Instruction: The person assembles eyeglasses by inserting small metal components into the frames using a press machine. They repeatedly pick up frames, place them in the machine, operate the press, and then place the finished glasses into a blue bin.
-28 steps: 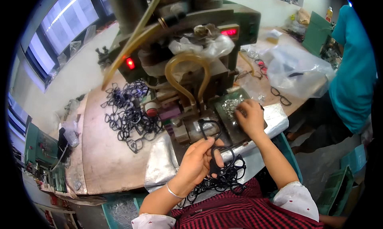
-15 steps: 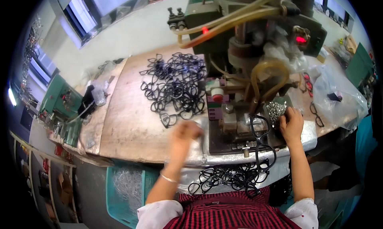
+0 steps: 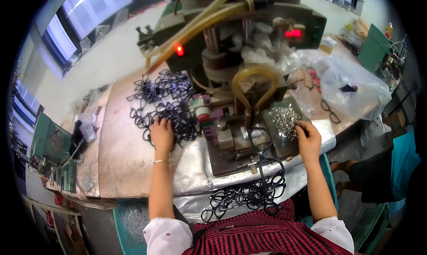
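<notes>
A heap of black eyeglass frames (image 3: 167,92) lies on the table left of the press. My left hand (image 3: 162,136) reaches its near edge, fingers stretched over the closest frames and not closed on any. My right hand (image 3: 310,139) is at the right edge of a pile of small shiny metal parts (image 3: 284,120), thumb and fingertips pinched together. Whatever sits between those fingertips is too small to make out. One black eyeglass frame (image 3: 262,164) hangs by its upper lens at the front of the press (image 3: 242,137). More eyeglass frames (image 3: 242,196) are heaped at the table's front, close to my apron.
The press's column and yellowish hoses (image 3: 255,72) rise between my hands. A clear plastic bag (image 3: 356,86) and a loose eyeglass frame (image 3: 330,111) lie on the right. Below the table's left front is a teal basket (image 3: 119,224) with clear scraps. Another person's legs (image 3: 367,177) show at right.
My left hand has moved away from me to the heap of eyeglass frames. My right hand stays by the metal parts, its fingertips now pinched. The whole view has shifted.
</notes>
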A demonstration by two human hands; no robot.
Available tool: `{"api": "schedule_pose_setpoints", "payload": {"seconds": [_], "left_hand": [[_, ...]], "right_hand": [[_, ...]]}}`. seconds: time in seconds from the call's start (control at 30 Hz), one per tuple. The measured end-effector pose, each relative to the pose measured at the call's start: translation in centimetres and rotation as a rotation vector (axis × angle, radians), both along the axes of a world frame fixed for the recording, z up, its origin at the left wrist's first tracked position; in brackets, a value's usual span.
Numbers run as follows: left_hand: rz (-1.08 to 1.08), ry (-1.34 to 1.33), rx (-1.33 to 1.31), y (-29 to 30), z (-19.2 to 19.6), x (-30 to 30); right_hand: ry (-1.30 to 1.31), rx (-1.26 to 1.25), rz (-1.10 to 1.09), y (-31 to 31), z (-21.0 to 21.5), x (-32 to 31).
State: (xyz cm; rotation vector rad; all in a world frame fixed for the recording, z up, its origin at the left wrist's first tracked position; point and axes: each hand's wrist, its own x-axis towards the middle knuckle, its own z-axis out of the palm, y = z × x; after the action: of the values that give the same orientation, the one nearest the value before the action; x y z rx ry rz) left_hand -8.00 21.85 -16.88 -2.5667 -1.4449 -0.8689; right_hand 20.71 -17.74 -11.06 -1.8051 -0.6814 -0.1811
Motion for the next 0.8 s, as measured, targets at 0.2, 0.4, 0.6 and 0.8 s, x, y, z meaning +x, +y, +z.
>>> {"api": "schedule_pose_setpoints", "payload": {"seconds": [0.2, 0.4, 0.6, 0.8], "left_hand": [[-0.195, -0.431, 0.234, -5.3, 6.7, 0.2], [-0.363, -1.175, -0.535, -9.5, 5.4, 1.7], [-0.813, -1.483, -0.480, -17.8, 14.0, 3.4], [-0.961, -1.126, -0.155, -19.4, 20.2, 6.1]], "right_hand": [[0.303, 0.080, 0.226, -2.0, 4.4, -2.6], [0.183, 0.143, 0.496, 6.4, 9.4, -5.1], [0.309, 0.273, 0.554, 7.1, 8.6, -5.4], [0.330, 0.220, 0.589, 7.0, 9.9, -6.6]]}}
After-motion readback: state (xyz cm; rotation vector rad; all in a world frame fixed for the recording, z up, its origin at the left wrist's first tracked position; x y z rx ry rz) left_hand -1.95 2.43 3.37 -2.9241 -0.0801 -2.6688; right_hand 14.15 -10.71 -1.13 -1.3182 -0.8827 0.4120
